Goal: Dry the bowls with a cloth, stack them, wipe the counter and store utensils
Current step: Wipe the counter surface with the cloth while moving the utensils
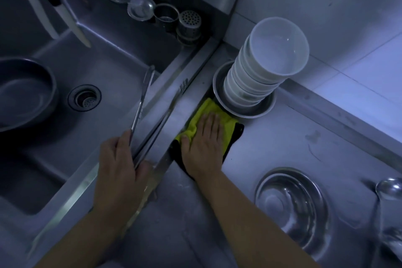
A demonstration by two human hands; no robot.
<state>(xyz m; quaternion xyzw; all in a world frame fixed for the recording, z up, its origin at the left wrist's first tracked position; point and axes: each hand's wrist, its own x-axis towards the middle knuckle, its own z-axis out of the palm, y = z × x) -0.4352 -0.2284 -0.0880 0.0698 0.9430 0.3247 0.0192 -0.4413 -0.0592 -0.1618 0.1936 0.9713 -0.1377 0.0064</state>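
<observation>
A tall stack of several white bowls (pixel 267 65) stands in a shallow metal dish (pixel 250 111) on the steel counter (pixel 272 143), against the tiled wall. My right hand (pixel 204 143) lies flat on a yellow cloth with a dark edge (pixel 208 113), just in front of the dish and beside the sink rim. My left hand (pixel 121 165) grips long metal tongs (pixel 143 98) at their hinge end. The tongs point up and away over the sink edge, one arm above the basin, the other along the rim.
A steel sink (pixel 113 76) fills the left, with a drain (pixel 84 98) and a round metal basin (pixel 24 93) inside. Strainers and a perforated cup (pixel 188 24) sit at its back corner. Two knives (pixel 63 13) hang top left. An upturned metal lid (pixel 291 206) and a ladle (pixel 389 191) lie lower right.
</observation>
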